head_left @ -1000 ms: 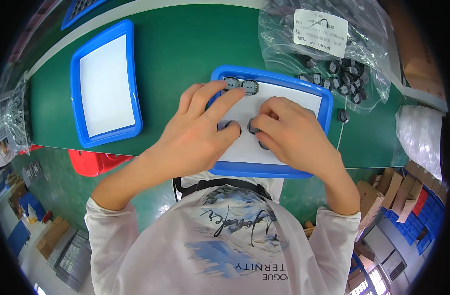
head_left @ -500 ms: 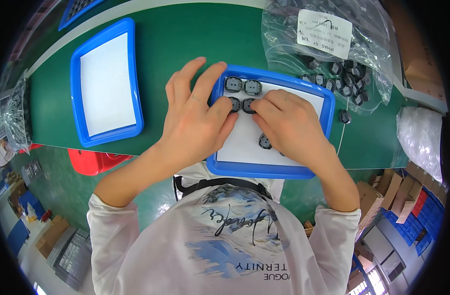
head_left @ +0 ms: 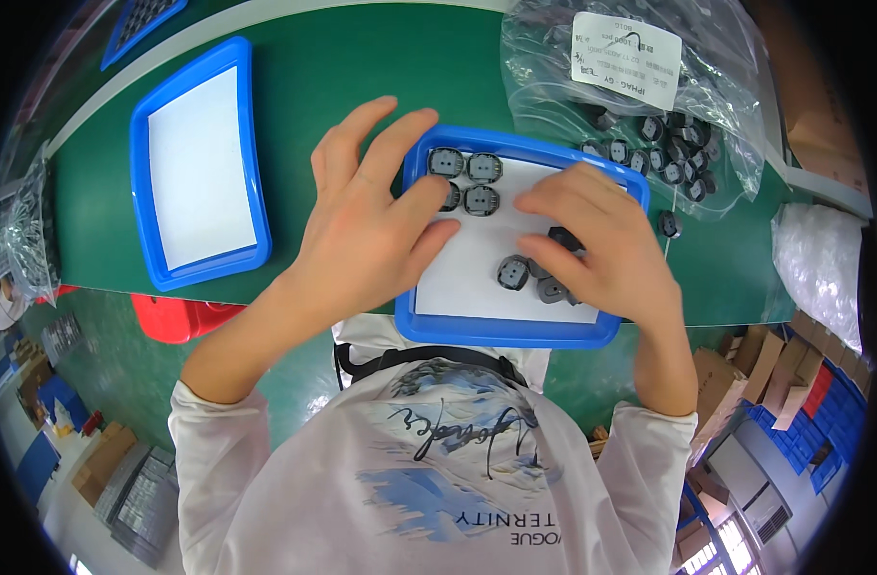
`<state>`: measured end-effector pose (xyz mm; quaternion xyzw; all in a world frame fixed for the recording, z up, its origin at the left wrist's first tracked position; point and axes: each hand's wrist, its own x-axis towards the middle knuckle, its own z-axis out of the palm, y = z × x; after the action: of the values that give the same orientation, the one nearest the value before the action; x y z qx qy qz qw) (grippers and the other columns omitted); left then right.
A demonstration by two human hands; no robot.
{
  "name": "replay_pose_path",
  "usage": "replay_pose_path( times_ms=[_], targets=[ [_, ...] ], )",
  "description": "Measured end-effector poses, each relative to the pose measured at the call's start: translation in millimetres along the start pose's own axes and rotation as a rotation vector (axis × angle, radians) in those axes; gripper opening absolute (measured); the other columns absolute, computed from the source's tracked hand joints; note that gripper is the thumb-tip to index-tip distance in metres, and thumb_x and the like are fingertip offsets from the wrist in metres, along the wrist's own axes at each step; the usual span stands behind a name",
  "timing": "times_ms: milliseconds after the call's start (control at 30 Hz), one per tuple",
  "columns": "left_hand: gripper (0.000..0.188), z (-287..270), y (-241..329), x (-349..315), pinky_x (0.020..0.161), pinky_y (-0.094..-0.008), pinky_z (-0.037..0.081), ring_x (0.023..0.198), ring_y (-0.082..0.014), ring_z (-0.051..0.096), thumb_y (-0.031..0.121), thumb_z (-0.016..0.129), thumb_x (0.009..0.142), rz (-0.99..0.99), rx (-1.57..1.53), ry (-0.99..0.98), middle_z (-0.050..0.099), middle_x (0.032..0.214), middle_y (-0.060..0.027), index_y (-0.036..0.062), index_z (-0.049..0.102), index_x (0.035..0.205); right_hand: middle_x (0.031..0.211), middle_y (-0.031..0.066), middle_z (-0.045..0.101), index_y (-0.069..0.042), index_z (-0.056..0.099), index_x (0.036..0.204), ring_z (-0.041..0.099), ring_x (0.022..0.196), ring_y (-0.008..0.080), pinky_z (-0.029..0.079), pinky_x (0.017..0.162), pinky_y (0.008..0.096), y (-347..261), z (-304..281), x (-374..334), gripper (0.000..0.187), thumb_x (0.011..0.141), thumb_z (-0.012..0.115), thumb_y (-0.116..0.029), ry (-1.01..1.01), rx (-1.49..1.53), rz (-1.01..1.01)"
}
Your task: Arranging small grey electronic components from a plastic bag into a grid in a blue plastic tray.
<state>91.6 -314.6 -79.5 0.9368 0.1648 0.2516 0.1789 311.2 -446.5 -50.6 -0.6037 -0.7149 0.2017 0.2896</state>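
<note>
Small round dark-grey plastic parts lie in a blue tray with a white liner (head_left: 458, 287). At its far left corner they form two short rows: one part (head_left: 445, 161) beside a second (head_left: 484, 168), and below these a third (head_left: 481, 200) next to a partly covered part (head_left: 451, 196). My left hand (head_left: 362, 216) is open, its index fingertip on that covered part and its other fingers spread past the tray's left rim. Over the tray's right side is my right hand (head_left: 601, 235), open with thumb and fingers apart, above a loose cluster including one part (head_left: 512, 272).
A clear plastic bag (head_left: 640, 105) with a white label and many more grey parts lies beyond the tray. One stray part (head_left: 669, 224) sits right of it on the green table (head_left: 314, 57). Another blue tray (head_left: 254, 182) with a white liner stands at left.
My right hand has let go of the lower-row part and moved right, over the loose parts. My left hand has stayed nearly in place.
</note>
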Motion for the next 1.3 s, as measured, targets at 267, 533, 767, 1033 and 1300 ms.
replay_pose_path(
  times_ms=[267,533,767,1033,1300],
  targets=[
    [0.038,25.9,52.1,-6.6,0.089,-0.0457,0.043,0.105,-0.0348,0.051,0.02,0.084,0.07,0.041,-0.109,-0.226,0.056,0.103,-0.0103,0.005,0.066,0.099,0.092,0.0073,0.063,-0.004,0.068,0.091,0.059,0.093,0.0281,0.049,0.085,0.0395,-5.1,-7.5,-17.3,0.018,0.078,0.079,-0.012,-0.212,-0.131,-0.005],
    [0.027,-5.6,42.2,-17.6,0.094,-0.0454,0.043,0.106,-0.034,0.053,0.012,0.068,0.072,0.025,-0.014,-0.195,0.057,0.099,-0.0124,0.001,0.068,0.097,0.086,0.006,0.059,-0.007,0.066,0.083,0.057,0.086,0.0273,0.047,0.078,0.0402,7.0,17.7,-11.4,0.018,0.079,0.08,-0.016,-0.051,-0.37,-0.096],
    [0.03,-1.8,32.3,-25.1,0.092,-0.047,0.044,0.107,-0.0348,0.052,0.009,0.067,0.07,0.074,-0.008,-0.126,0.057,0.103,-0.0127,0.0006,0.068,0.099,0.085,0.0058,0.058,-0.006,0.065,0.083,0.055,0.089,0.0287,0.045,0.077,0.0413,-36.9,21.4,-18.1,0.021,0.071,0.08,-0.015,-0.044,-0.491,0.078],
    [0.027,-0.8,16.9,-23.5,0.09,-0.0464,0.044,0.108,-0.0341,0.052,0.005,0.069,0.07,0.063,0.012,-0.044,0.059,0.104,-0.0115,-0.0011,0.07,0.096,0.092,0.007,0.057,-0.004,0.069,0.089,0.055,0.093,0.0281,0.047,0.079,0.0419,-30.9,46.2,-15.9,0.026,0.064,0.068,-0.009,0.049,-0.311,-0.198],
    [0.025,4.6,12.3,-26.7,0.091,-0.0465,0.044,0.109,-0.0341,0.051,0.004,0.069,0.07,0.057,-0.089,-0.042,0.059,0.103,-0.0115,-0.0011,0.07,0.094,0.086,0.0057,0.055,-0.004,0.071,0.09,0.055,0.081,0.024,0.046,0.07,0.0371,-20.2,45.1,-9.0,0.024,0.066,0.071,-0.006,0.062,-0.294,-0.178]
  ],
)
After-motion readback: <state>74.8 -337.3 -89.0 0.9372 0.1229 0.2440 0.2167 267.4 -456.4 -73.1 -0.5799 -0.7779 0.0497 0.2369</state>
